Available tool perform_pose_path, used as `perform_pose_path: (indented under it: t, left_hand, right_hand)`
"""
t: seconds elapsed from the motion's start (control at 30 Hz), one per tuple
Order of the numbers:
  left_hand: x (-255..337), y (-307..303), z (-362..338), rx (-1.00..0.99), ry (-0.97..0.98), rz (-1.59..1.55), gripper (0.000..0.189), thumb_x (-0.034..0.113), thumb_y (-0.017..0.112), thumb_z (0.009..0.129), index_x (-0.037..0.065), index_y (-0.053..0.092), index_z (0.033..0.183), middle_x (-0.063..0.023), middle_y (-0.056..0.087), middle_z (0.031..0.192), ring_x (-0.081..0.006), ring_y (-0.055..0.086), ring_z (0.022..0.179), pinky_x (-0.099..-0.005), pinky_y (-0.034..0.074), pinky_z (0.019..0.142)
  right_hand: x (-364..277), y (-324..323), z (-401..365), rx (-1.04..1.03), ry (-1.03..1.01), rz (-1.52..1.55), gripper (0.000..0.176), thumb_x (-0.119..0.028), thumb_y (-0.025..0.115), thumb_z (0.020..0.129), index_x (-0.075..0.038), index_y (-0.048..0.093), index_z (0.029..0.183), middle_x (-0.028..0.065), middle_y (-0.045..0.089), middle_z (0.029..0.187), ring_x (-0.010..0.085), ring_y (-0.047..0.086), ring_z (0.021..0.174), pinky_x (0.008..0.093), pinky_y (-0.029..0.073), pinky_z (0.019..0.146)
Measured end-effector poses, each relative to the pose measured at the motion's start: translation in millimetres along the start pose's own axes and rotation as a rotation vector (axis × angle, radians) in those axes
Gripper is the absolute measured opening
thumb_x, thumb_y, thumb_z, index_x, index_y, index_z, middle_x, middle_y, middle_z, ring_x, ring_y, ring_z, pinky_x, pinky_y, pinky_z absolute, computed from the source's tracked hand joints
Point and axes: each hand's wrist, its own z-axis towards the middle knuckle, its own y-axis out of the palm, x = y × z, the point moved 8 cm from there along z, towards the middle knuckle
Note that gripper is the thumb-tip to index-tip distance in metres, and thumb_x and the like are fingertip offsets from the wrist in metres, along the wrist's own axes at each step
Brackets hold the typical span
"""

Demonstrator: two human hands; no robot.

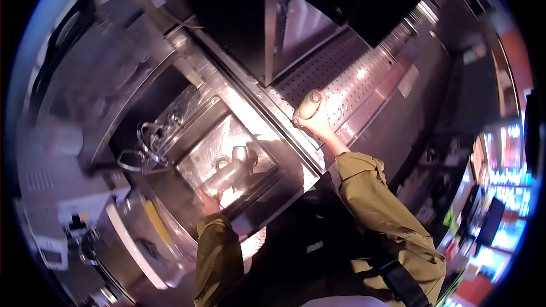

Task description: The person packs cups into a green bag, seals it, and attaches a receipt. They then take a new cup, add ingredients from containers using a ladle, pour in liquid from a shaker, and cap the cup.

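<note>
My right hand is wrapped around a pale cylindrical container over the perforated steel drainboard. A small round feature shows on the container's upper end. My left hand reaches into the near side of the steel sink, closed at the end of a light, see-through cylindrical container. Glare blurs that container's outline, and some of the left fingers are hidden. Beside it in the basin lies a shiny rounded vessel. A round drain shows in the sink floor.
A curved metal faucet stands at the sink's far left side. Below left is a clear bin with a white rim and something yellow in it. An upright steel panel rises behind the drainboard. A dark counter runs to the right.
</note>
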Motion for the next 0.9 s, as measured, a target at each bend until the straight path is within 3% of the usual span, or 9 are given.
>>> perform_pose_path:
  t: [0.03, 0.13, 0.17, 0.23, 0.3, 0.53, 0.73, 0.83, 0.9]
  left_hand:
    - [-24.4, -15.3, 24.9, 0.060, -0.168, -0.060, 0.076, 0.065, 0.056, 0.069, 0.015, 0.042, 0.125, -0.0104, 0.049, 0.119, -0.0320, 0.052, 0.100, -0.0453, 0.050, 0.074]
    - [-12.6, -13.2, 42.4, -0.416, 0.750, 0.950, 0.041, 0.016, 0.050, 0.090, -0.001, 0.034, 0.124, -0.0157, 0.051, 0.114, -0.0243, 0.053, 0.100, -0.0360, 0.049, 0.080]
    - [-13.6, -3.5, 47.2, -0.389, 0.729, 1.023, 0.041, 0.016, 0.051, 0.090, -0.001, 0.035, 0.124, -0.0157, 0.051, 0.114, -0.0244, 0.053, 0.100, -0.0360, 0.049, 0.081]
    - [-13.4, 24.8, 44.8, -0.264, 0.315, 0.885, 0.040, 0.015, 0.051, 0.089, -0.001, 0.036, 0.123, -0.0157, 0.051, 0.114, -0.0246, 0.053, 0.100, -0.0360, 0.048, 0.081]
    - [-13.5, 58.7, 34.4, -0.298, 0.252, 0.903, 0.040, 0.015, 0.052, 0.089, -0.001, 0.037, 0.122, -0.0158, 0.052, 0.114, -0.0248, 0.053, 0.100, -0.0360, 0.048, 0.081]
    - [-40.9, 211.4, -52.4, -0.783, 0.812, 1.329, 0.038, 0.013, 0.053, 0.087, -0.001, 0.041, 0.120, -0.0160, 0.053, 0.112, -0.0253, 0.054, 0.101, -0.0362, 0.048, 0.082]
    - [-48.2, 290.8, -272.2, -1.052, 1.279, 0.982, 0.036, 0.011, 0.055, 0.086, -0.001, 0.045, 0.118, -0.0161, 0.054, 0.111, -0.0258, 0.054, 0.101, -0.0362, 0.048, 0.083]
    - [-122.6, 249.2, -459.4, -1.609, 1.132, 0.793, 0.035, 0.010, 0.056, 0.085, -0.001, 0.046, 0.117, -0.0162, 0.054, 0.111, -0.0261, 0.054, 0.102, -0.0363, 0.048, 0.084]
    - [-192.2, 131.7, -643.5, -2.066, 0.897, 0.811, 0.030, 0.004, 0.050, 0.088, -0.003, 0.046, 0.117, -0.0154, 0.055, 0.109, -0.0246, 0.054, 0.099, -0.0333, 0.046, 0.086]
  right_hand:
    - [-13.3, -3.2, -6.3, 0.002, 0.024, 0.056, 0.097, -0.019, 0.081, 0.056, -0.005, 0.021, 0.130, 0.0137, 0.041, 0.112, 0.0230, 0.046, 0.102, 0.0341, 0.043, 0.084]
    - [-32.9, -27.9, -37.6, 0.097, 0.080, 0.029, 0.098, -0.022, 0.082, 0.055, -0.007, 0.021, 0.130, 0.0128, 0.041, 0.111, 0.0217, 0.046, 0.101, 0.0343, 0.043, 0.084]
    - [-49.6, -35.8, -48.8, 0.086, 0.144, 0.189, 0.099, -0.024, 0.083, 0.053, -0.007, 0.022, 0.130, 0.0126, 0.042, 0.111, 0.0218, 0.047, 0.101, 0.0347, 0.043, 0.085]
    - [-52.9, -60.7, -77.3, 0.134, 0.060, 0.121, 0.099, -0.022, 0.084, 0.052, -0.008, 0.023, 0.129, 0.0129, 0.040, 0.114, 0.0211, 0.044, 0.105, 0.0355, 0.043, 0.087]
    - [-100.6, -83.1, -110.2, 0.167, 0.120, 0.169, 0.099, -0.023, 0.085, 0.051, -0.008, 0.026, 0.128, 0.0122, 0.039, 0.116, 0.0207, 0.042, 0.107, 0.0356, 0.042, 0.088]
    - [-180.4, -190.2, -304.5, 0.578, 0.102, -0.099, 0.095, -0.027, 0.082, 0.046, -0.006, 0.032, 0.125, 0.0143, 0.045, 0.116, 0.0289, 0.047, 0.108, 0.0392, 0.039, 0.093]
    - [-253.5, -255.8, -580.1, 1.090, 0.290, -0.282, 0.097, -0.025, 0.081, 0.050, -0.008, 0.029, 0.129, 0.0147, 0.046, 0.117, 0.0296, 0.048, 0.108, 0.0392, 0.040, 0.092]
    - [-283.5, -253.8, -743.8, 1.370, 0.436, -0.402, 0.097, -0.025, 0.082, 0.050, -0.009, 0.028, 0.129, 0.0152, 0.047, 0.114, 0.0311, 0.049, 0.106, 0.0397, 0.041, 0.089]
    - [-303.5, -240.9, -850.1, 1.536, 0.564, -0.370, 0.097, -0.026, 0.083, 0.050, -0.009, 0.028, 0.128, 0.0167, 0.047, 0.112, 0.0333, 0.051, 0.103, 0.0412, 0.042, 0.088]
